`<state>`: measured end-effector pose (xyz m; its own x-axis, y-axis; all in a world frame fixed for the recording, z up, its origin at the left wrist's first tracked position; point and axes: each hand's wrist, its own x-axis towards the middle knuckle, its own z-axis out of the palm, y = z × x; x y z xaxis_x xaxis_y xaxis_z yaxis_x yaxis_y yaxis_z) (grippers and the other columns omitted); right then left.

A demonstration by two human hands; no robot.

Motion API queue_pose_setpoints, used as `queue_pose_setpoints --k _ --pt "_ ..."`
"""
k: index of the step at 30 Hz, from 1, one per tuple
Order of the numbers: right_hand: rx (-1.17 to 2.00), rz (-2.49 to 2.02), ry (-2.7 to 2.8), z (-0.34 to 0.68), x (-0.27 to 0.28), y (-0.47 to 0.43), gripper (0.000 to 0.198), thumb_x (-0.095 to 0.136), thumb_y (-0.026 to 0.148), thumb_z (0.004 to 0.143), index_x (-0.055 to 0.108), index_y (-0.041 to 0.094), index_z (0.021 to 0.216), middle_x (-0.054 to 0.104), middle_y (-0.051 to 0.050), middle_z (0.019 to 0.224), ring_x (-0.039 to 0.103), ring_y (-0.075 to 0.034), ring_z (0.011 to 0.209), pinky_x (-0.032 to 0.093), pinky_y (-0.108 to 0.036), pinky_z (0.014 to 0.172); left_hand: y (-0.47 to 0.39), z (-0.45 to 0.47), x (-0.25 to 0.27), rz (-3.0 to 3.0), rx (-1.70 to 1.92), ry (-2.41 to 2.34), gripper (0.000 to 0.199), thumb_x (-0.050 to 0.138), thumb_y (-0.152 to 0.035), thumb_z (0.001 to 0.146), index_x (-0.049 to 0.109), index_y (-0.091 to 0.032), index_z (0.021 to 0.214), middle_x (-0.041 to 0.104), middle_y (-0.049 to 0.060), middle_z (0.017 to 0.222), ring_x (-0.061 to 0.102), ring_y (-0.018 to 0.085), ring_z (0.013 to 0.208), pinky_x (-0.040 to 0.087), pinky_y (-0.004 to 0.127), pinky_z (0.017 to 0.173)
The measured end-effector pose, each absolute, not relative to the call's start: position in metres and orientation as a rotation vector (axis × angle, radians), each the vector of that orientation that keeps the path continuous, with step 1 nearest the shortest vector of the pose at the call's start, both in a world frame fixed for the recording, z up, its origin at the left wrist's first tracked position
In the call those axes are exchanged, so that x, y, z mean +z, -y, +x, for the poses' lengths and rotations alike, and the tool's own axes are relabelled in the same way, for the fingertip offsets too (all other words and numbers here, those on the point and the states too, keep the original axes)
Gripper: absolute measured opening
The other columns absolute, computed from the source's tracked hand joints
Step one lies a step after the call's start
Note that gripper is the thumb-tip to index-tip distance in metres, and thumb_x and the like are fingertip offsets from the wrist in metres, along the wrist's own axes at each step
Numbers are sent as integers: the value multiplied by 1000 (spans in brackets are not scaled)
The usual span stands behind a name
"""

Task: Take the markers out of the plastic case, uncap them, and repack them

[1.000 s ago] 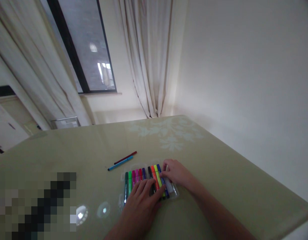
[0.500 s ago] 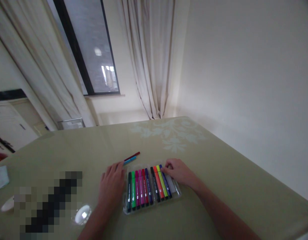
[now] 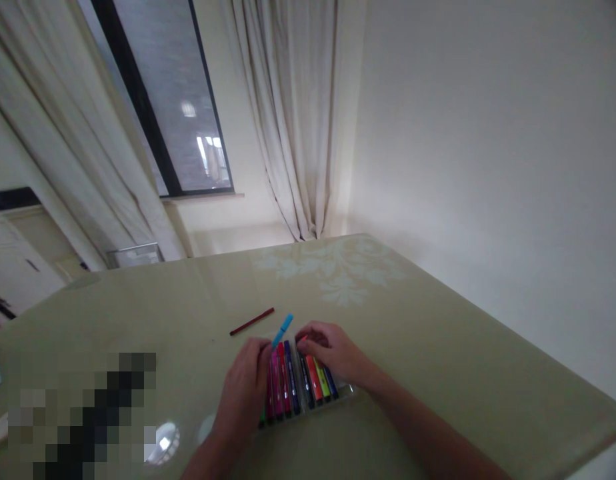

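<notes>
Red pen (image 3: 252, 321) on glossy tbl (image 3: 178, 313), window (image 3: 173, 80) bhnd.

Left hand (image 3: 244, 383) grips light-blue marker (image 3: 285, 327), tilted, cap end poking up past the fingers, over left part of clear plastic case (image 3: 349, 393). Case holds a row of markers (image 3: 287, 383): green, pinks, red, dark blues, black, orange, yellow. Right hand (image 3: 338, 350) curls over upper ends of right-side markers; exact grip unclear. Dark-red marker (image 3: 252, 321) lies loose on table (image 3: 413, 320), beyond case. Curtain (image 3: 293, 120) and window (image 3: 173, 100) behind. Pixelated patch lower left.
</notes>
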<state>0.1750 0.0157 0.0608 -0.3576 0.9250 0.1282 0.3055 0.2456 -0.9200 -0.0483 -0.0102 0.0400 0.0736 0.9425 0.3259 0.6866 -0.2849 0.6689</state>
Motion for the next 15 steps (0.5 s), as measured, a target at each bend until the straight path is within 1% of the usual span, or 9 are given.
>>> queue_pose_setpoints --k 2,4,7,10,13,15 --pt "1240 -1017 1721 170 61 -13 30 69 48 90 74 19 98 72 -2 87 64 -16 79 48 -26 72 22 -32 40 2021 1075 -1470 29 43 -45 102 65 -25 103 69 6 103 67 24 96 55 37 85" --pt "1354 -934 1625 167 61 -11 34 73 52 87 73 19 95 72 -2 85 65 -17 79 50 -27 75 29 -23 39 1988 1116 -1398 27 46 -44 101 64 -25 108 69 7 107 67 24 99 55 37 87" --pt "1449 -870 1517 166 62 -9 38 78 53 82 73 19 97 73 -3 87 67 -18 82 52 -31 82 33 -20 38 1912 1168 -1411 25 51 -44 100 62 -24 109 68 6 104 66 23 94 55 36 83" --pt "1480 -882 1458 163 61 -7 41 80 54 80 72 19 98 74 -4 91 67 -19 85 52 -33 85 32 -21 39 1858 1175 -1435 22 55 -43 98 61 -24 108 68 4 97 66 21 84 55 34 76" --pt "1481 -899 1416 162 61 -9 41 78 55 80 72 19 98 73 -4 90 67 -18 83 52 -32 82 33 -20 39 1852 1126 -1411 24 52 -44 99 61 -24 110 68 2 90 65 19 74 54 31 69" --pt "1428 -930 1384 168 62 -15 40 75 55 83 72 19 99 72 -3 87 66 -17 79 51 -29 75 35 -19 37 1920 1052 -1400 26 51 -44 101 61 -24 115 70 3 92 66 19 75 55 31 67"
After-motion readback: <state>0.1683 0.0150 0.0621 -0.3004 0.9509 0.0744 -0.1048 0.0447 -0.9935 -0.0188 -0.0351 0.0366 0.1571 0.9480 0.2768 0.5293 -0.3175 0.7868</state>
